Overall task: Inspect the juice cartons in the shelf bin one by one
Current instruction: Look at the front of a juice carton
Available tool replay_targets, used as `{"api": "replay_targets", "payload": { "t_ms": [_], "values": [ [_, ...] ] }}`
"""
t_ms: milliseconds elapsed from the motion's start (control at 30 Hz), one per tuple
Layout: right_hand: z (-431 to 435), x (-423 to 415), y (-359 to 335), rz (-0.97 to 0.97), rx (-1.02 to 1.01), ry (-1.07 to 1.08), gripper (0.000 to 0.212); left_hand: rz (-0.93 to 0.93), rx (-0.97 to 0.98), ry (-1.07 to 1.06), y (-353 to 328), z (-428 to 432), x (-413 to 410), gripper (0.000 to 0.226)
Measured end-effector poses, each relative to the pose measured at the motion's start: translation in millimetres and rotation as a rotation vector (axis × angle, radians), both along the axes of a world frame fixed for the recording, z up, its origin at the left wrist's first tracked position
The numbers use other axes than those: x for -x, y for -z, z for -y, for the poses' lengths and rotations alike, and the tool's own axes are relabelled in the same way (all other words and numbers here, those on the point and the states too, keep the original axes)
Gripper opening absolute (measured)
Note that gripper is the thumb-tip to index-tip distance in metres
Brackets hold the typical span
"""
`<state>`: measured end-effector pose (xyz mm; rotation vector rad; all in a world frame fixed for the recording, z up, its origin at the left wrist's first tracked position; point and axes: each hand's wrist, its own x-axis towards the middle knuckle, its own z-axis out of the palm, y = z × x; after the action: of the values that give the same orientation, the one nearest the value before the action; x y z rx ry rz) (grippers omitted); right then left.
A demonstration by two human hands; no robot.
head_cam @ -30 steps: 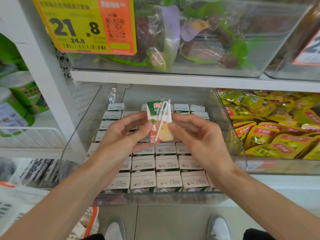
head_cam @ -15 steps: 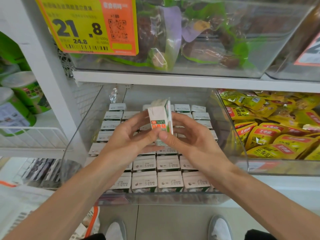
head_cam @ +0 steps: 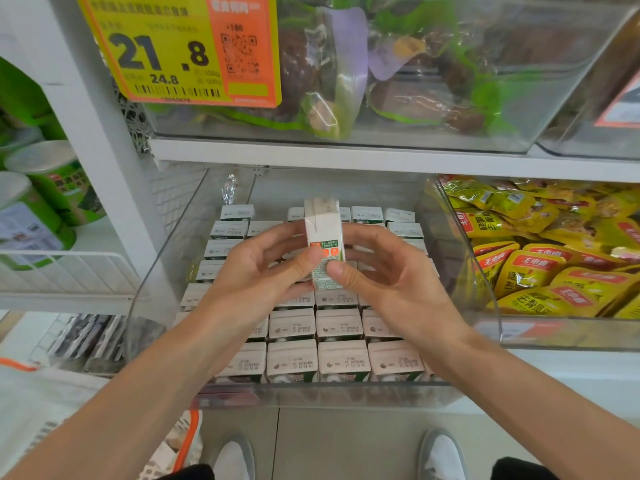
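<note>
The left hand (head_cam: 263, 268) and right hand (head_cam: 384, 271) pinch one juice carton (head_cam: 323, 233) above the shelf bin (head_cam: 311, 396).
Rotated from front face to narrow side; its check seems midway.

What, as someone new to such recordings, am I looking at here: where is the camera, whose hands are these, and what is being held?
There is no machine here, only a person at a shop shelf. The single picture comes from a camera worn on the head, looking forward and down, so both arms reach in from below and the shoes show at the bottom. The left hand and right hand together pinch one small juice carton, upright, above a clear bin. Rows of cartons fill that bin. Yellow snack packets lie to its right, and a price tag hangs above.
</note>
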<state>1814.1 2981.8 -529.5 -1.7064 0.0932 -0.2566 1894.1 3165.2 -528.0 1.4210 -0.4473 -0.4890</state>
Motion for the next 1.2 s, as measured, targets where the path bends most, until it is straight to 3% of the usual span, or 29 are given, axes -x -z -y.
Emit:
{"api": "replay_targets", "payload": {
  "t_ms": [133, 367, 533, 633, 767, 867, 1033, 1200],
  "values": [
    [0.6, 1.1, -1.1, 0.097, 0.176, 0.036, 0.049, 0.182, -0.086, -0.050, 1.3, -2.7, -1.8, 0.062],
    [1.2, 3.3, -1.2, 0.144, 0.213, 0.020, 0.052, 0.230, -0.091, -0.074, 1.3, -2.0, -1.8, 0.061],
    [0.3, 2.9, -7.9, -0.075, -0.050, -0.066, 0.053, 0.343, -0.195, -0.241, 0.3, 1.4, -0.3, 0.059],
    [-2.4, -0.3, -4.9, -0.116, -0.130, 0.045, 0.045, 0.392, -0.193, -0.203, 0.2, 3.3, 3.0, 0.066],
    [0.7, -5.8, -10.2, -0.208, -0.537, 0.104, 0.033, 0.409, -0.222, -0.124, -1.7, 0.2, 2.8, 0.095],
    [3.1, -6.8, -14.9, -0.284, -0.730, 0.122, 0.027, 0.483, -0.261, -0.067, -1.8, 3.7, 8.2, 0.098],
    [5.7, -6.0, -16.2, -0.333, -0.718, 0.059, 0.024, 0.516, -0.179, -0.203, -1.2, 5.1, 6.7, 0.085],
    [5.6, -5.2, -17.8, -0.311, -0.669, 0.066, 0.024, 0.520, -0.181, -0.184, 1.7, 5.5, 5.6, 0.077]
  ]
}}
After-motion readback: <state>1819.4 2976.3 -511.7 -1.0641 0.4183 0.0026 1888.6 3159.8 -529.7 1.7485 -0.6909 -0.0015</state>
